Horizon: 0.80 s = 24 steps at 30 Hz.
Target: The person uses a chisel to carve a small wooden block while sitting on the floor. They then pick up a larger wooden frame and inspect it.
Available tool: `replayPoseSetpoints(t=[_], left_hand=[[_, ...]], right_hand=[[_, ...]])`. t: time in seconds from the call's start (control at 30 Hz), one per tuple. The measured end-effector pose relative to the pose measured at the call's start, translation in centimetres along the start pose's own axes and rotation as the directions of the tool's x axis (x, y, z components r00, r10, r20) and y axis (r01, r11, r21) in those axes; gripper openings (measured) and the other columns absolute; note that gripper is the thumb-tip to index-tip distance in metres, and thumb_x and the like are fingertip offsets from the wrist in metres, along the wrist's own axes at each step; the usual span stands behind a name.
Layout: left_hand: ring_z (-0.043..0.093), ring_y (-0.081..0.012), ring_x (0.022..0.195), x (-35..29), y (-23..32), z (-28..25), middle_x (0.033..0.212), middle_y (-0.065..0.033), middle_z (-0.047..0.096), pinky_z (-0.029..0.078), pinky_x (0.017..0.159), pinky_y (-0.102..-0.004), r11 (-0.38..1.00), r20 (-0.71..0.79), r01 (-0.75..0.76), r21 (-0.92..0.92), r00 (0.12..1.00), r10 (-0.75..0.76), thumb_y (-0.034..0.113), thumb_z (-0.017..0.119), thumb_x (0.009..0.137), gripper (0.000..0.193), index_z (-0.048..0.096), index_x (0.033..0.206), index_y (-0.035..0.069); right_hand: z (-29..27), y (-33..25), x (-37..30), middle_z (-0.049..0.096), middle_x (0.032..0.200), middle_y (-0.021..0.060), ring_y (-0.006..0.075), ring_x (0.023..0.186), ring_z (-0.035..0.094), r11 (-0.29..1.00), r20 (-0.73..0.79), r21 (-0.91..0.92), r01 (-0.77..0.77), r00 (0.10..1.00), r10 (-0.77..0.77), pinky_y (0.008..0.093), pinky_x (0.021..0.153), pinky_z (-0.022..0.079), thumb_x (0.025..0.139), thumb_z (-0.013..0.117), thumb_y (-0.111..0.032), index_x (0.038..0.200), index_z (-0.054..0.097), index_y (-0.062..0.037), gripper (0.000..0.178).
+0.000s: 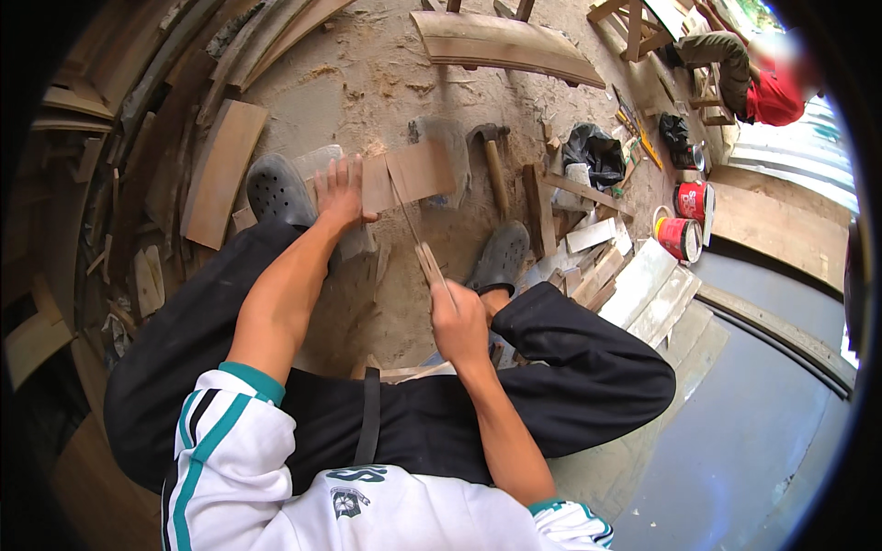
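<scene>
A short brown wooden board [428,171] lies crosswise in front of me, its right end smeared by motion. My left hand [341,195] presses flat on its left part, fingers stretched out. In my closed right hand [459,321] is the wooden handle of a handsaw [407,209]. The thin saw blade points away from me and meets the board to the right of my left hand. Pale pieces [356,241] show below the board at its left; how they bear it I cannot tell.
A hammer [497,174] lies right of the board. Wood offcuts [588,237], a black plastic bag [593,151] and red cans [678,237] are farther right. Planks [223,174] lean at left. A wooden bench [510,44] stands ahead. Another person in red [776,96] sits at far right.
</scene>
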State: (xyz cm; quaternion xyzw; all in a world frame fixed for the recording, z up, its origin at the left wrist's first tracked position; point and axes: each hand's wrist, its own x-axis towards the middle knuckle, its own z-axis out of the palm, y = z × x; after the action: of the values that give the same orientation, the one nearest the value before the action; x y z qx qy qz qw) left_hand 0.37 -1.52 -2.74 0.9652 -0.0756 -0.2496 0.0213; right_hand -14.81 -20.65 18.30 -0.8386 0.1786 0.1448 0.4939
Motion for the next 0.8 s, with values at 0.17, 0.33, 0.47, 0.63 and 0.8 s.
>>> replayPoseSetpoints(t=[0.17, 0.33, 0.47, 0.63, 0.8], left_hand=[[0.007, -0.0375, 0.148, 0.5, 0.8, -0.7, 0.160, -0.0144, 0.010, 0.007, 0.114, -0.0642, 1.000, 0.061, 0.028, -0.010, 0.998, -0.027, 0.062, 0.083, 0.060, 0.137, -0.003, 0.156, 0.016], [0.008, -0.0364, 0.148, 0.5, 0.4, -0.8, 0.160, -0.0137, 0.010, 0.009, 0.114, -0.0644, 0.999, 0.072, 0.049, -0.002, 0.996, -0.048, 0.061, 0.083, 0.061, 0.136, -0.002, 0.156, 0.017], [0.008, -0.0354, 0.149, 1.0, 0.8, -0.6, 0.160, -0.0128, 0.009, 0.011, 0.113, -0.0639, 1.000, 0.057, 0.028, 0.008, 0.998, -0.029, 0.061, 0.083, 0.060, 0.137, -0.003, 0.156, 0.016], [0.009, -0.0350, 0.149, 1.2, 0.3, -1.4, 0.161, -0.0129, 0.008, 0.012, 0.114, -0.0619, 0.998, 0.085, 0.063, 0.017, 0.994, -0.064, 0.060, 0.083, 0.061, 0.136, -0.002, 0.156, 0.016], [0.012, -0.0348, 0.148, 0.9, 0.4, -1.5, 0.161, -0.0135, 0.009, 0.013, 0.114, -0.0609, 0.997, 0.077, 0.062, 0.043, 0.995, -0.065, 0.061, 0.082, 0.062, 0.134, -0.002, 0.156, 0.015]], right_hand=[[0.9, -0.5, 1.6, 0.053, 0.068, 0.0265, 0.0446, 0.066, 0.054, 1.000, -0.014, -0.010, -0.011, 1.000, 0.011, 0.0460, 0.063, 0.041, 0.094, 0.046, -0.023, 0.073, 0.052, 0.0055, 0.036], [-1.7, -0.8, -1.9, 0.057, 0.072, 0.0290, 0.0501, 0.071, 0.055, 0.992, 0.053, 0.049, -0.116, 0.992, 0.114, 0.0483, 0.063, 0.043, 0.093, 0.050, -0.022, 0.076, 0.056, 0.0051, 0.032], [0.4, 2.8, 2.3, 0.056, 0.068, 0.0255, 0.0436, 0.065, 0.055, 0.999, 0.010, 0.029, 0.012, 1.000, -0.013, 0.0459, 0.061, 0.042, 0.093, 0.050, -0.020, 0.075, 0.055, 0.0046, 0.031], [-0.7, 0.0, -0.4, 0.057, 0.073, 0.0294, 0.0492, 0.073, 0.057, 1.000, 0.024, 0.001, -0.011, 1.000, 0.011, 0.0482, 0.063, 0.044, 0.092, 0.051, -0.019, 0.077, 0.056, 0.0042, 0.028], [-0.5, 2.1, -0.2, 0.057, 0.074, 0.0295, 0.0490, 0.073, 0.057, 0.999, 0.044, 0.037, 0.038, 0.998, -0.040, 0.0477, 0.063, 0.044, 0.092, 0.051, -0.020, 0.077, 0.056, 0.0042, 0.029]])
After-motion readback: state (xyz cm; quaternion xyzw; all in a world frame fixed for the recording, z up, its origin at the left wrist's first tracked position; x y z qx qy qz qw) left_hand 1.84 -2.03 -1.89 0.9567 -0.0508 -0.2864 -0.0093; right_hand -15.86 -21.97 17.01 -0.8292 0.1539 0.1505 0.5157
